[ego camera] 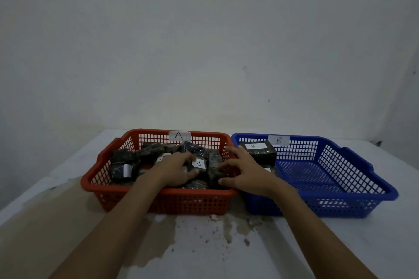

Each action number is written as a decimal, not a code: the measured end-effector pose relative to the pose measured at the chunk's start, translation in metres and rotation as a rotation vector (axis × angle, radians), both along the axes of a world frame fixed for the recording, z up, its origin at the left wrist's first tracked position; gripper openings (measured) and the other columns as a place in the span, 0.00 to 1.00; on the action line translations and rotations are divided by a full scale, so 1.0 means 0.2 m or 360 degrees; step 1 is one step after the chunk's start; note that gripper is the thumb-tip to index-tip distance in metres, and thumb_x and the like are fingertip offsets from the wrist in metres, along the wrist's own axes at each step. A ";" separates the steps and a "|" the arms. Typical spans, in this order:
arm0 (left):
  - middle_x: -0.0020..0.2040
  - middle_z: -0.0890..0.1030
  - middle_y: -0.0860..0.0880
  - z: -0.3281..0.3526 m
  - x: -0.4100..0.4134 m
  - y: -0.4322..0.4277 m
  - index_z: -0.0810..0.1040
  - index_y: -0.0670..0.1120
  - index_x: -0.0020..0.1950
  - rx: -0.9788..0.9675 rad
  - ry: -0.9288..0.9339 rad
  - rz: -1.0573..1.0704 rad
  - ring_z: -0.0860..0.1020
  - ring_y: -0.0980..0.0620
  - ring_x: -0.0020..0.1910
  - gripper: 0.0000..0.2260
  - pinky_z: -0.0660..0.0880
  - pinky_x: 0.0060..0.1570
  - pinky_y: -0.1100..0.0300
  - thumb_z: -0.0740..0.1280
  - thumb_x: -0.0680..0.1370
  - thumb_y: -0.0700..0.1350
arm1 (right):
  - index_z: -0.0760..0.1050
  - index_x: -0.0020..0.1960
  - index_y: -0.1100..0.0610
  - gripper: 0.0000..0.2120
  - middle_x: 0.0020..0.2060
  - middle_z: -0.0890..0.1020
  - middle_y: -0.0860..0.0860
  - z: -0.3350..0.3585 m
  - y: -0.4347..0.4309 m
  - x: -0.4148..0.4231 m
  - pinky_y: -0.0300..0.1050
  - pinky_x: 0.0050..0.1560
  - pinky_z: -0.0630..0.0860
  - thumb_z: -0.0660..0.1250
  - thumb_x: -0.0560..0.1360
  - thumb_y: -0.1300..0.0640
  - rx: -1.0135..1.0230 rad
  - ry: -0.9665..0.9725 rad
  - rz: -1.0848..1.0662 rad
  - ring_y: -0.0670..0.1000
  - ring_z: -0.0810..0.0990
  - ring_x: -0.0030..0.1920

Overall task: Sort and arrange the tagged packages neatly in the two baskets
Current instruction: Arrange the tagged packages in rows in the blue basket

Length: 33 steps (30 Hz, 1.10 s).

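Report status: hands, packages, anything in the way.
Left hand grips B-tagged package in red basket. Right hand on neighbouring package, grip unclear. Blue basket holds one sorted package. Nothing blocking.

Red basket: A. Blue basket: B. Package in red: B. Package in blue: B.
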<state>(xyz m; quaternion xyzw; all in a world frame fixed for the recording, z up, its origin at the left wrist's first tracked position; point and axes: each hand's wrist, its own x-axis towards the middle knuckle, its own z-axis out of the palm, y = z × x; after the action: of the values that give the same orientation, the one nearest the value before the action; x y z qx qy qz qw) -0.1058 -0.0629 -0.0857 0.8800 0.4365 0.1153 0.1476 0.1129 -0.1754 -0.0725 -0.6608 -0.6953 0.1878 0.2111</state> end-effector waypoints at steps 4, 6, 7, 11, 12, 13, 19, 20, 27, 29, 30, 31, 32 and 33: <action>0.66 0.75 0.46 -0.01 0.01 0.00 0.71 0.53 0.69 0.0016 0.0002 0.0020 0.75 0.47 0.63 0.22 0.74 0.62 0.48 0.66 0.78 0.59 | 0.72 0.69 0.43 0.34 0.78 0.55 0.43 0.05 0.03 -0.04 0.70 0.73 0.50 0.74 0.66 0.34 -0.0023 -0.0449 -0.0089 0.52 0.46 0.78; 0.66 0.75 0.46 -0.01 0.01 0.00 0.71 0.53 0.69 0.0014 0.0001 0.0029 0.75 0.47 0.62 0.22 0.74 0.62 0.49 0.66 0.78 0.59 | 0.73 0.69 0.44 0.35 0.77 0.59 0.46 0.10 0.05 -0.08 0.70 0.72 0.48 0.74 0.65 0.34 -0.0107 -0.0705 -0.0092 0.56 0.47 0.78; 0.66 0.75 0.46 -0.02 0.01 0.01 0.71 0.53 0.69 0.0016 0.0004 0.0032 0.75 0.46 0.63 0.21 0.74 0.62 0.48 0.66 0.78 0.59 | 0.76 0.66 0.46 0.31 0.76 0.62 0.49 0.12 0.07 -0.10 0.71 0.72 0.48 0.75 0.66 0.35 -0.0152 -0.0792 -0.0086 0.59 0.47 0.77; 0.68 0.74 0.46 -0.03 0.01 0.01 0.70 0.53 0.69 0.0014 -0.0006 0.0047 0.74 0.46 0.65 0.22 0.73 0.63 0.48 0.66 0.78 0.59 | 0.77 0.59 0.50 0.24 0.71 0.69 0.58 0.13 0.10 -0.13 0.73 0.72 0.45 0.72 0.71 0.37 -0.0259 -0.0806 -0.0057 0.65 0.42 0.78; 0.68 0.74 0.47 -0.03 0.01 0.01 0.70 0.53 0.70 0.0013 -0.0021 0.0053 0.74 0.46 0.64 0.23 0.73 0.63 0.49 0.66 0.78 0.59 | 0.76 0.61 0.50 0.22 0.71 0.69 0.58 0.12 0.09 -0.13 0.74 0.72 0.45 0.70 0.73 0.38 -0.0225 -0.0711 -0.0033 0.65 0.41 0.78; 0.68 0.75 0.47 -0.03 0.00 0.01 0.70 0.53 0.70 0.0010 -0.0036 0.0058 0.75 0.47 0.64 0.23 0.74 0.62 0.49 0.66 0.77 0.59 | 0.75 0.62 0.49 0.21 0.72 0.69 0.58 0.10 0.08 -0.12 0.74 0.73 0.47 0.67 0.75 0.38 -0.0159 -0.0582 -0.0029 0.64 0.41 0.78; 0.67 0.75 0.46 -0.01 0.00 0.01 0.70 0.53 0.70 0.0010 -0.0046 0.0052 0.75 0.46 0.63 0.22 0.74 0.63 0.48 0.67 0.78 0.58 | 0.68 0.62 0.48 0.17 0.61 0.73 0.56 0.02 0.08 -0.09 0.54 0.59 0.78 0.52 0.82 0.39 0.0314 0.0461 -0.0257 0.52 0.77 0.58; 0.67 0.75 0.46 -0.01 0.00 0.01 0.70 0.53 0.69 0.0015 -0.0046 0.0057 0.75 0.46 0.63 0.22 0.74 0.63 0.47 0.67 0.78 0.58 | 0.69 0.60 0.48 0.16 0.58 0.75 0.54 0.02 0.09 -0.08 0.49 0.56 0.78 0.51 0.83 0.39 0.0336 0.0568 -0.0259 0.50 0.78 0.56; 0.63 0.76 0.46 0.00 0.00 0.00 0.71 0.52 0.68 0.0055 -0.0064 0.0054 0.76 0.46 0.59 0.20 0.76 0.60 0.47 0.67 0.78 0.57 | 0.74 0.54 0.48 0.18 0.52 0.79 0.51 0.01 0.09 -0.06 0.40 0.49 0.74 0.50 0.84 0.40 0.0403 0.0728 -0.0244 0.45 0.79 0.53; 0.62 0.76 0.47 0.00 0.00 0.00 0.71 0.52 0.68 0.0073 -0.0131 0.0055 0.77 0.48 0.56 0.20 0.77 0.58 0.48 0.67 0.78 0.56 | 0.74 0.55 0.48 0.18 0.52 0.80 0.50 0.01 0.08 -0.06 0.40 0.49 0.75 0.50 0.84 0.40 0.0422 0.0741 -0.0250 0.45 0.79 0.53; 0.60 0.77 0.48 0.01 0.00 -0.01 0.72 0.52 0.67 0.0084 -0.0188 0.0056 0.78 0.50 0.54 0.19 0.78 0.56 0.48 0.67 0.78 0.56 | 0.74 0.55 0.49 0.18 0.52 0.80 0.50 0.01 0.08 -0.06 0.41 0.50 0.76 0.50 0.83 0.40 0.0425 0.0744 -0.0251 0.45 0.79 0.54; 0.58 0.77 0.49 0.01 0.00 -0.02 0.72 0.52 0.66 0.0097 -0.0255 0.0055 0.78 0.51 0.52 0.18 0.78 0.55 0.49 0.67 0.78 0.56 | 0.74 0.56 0.49 0.18 0.52 0.81 0.49 0.01 0.08 -0.06 0.41 0.51 0.78 0.51 0.83 0.40 0.0425 0.0745 -0.0248 0.46 0.80 0.54; 0.57 0.78 0.50 0.02 0.00 -0.03 0.73 0.52 0.65 0.0116 -0.0330 0.0046 0.78 0.52 0.51 0.17 0.78 0.54 0.49 0.67 0.78 0.56 | 0.74 0.57 0.49 0.18 0.52 0.81 0.49 0.01 0.08 -0.06 0.41 0.51 0.79 0.51 0.83 0.40 0.0431 0.0741 -0.0239 0.46 0.80 0.55; 0.55 0.78 0.51 0.03 0.00 -0.05 0.75 0.51 0.64 0.0133 -0.0424 0.0022 0.78 0.53 0.51 0.17 0.79 0.54 0.50 0.67 0.78 0.57 | 0.74 0.57 0.49 0.18 0.52 0.81 0.49 0.02 0.08 -0.06 0.42 0.51 0.80 0.52 0.83 0.40 0.0446 0.0730 -0.0231 0.46 0.81 0.55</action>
<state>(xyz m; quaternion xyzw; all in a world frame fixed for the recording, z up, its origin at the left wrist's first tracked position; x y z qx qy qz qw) -0.1050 -0.0727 -0.0798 0.8593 0.4139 0.2502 0.1667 0.1000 -0.1591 -0.0695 -0.6134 -0.5996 0.2188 0.4652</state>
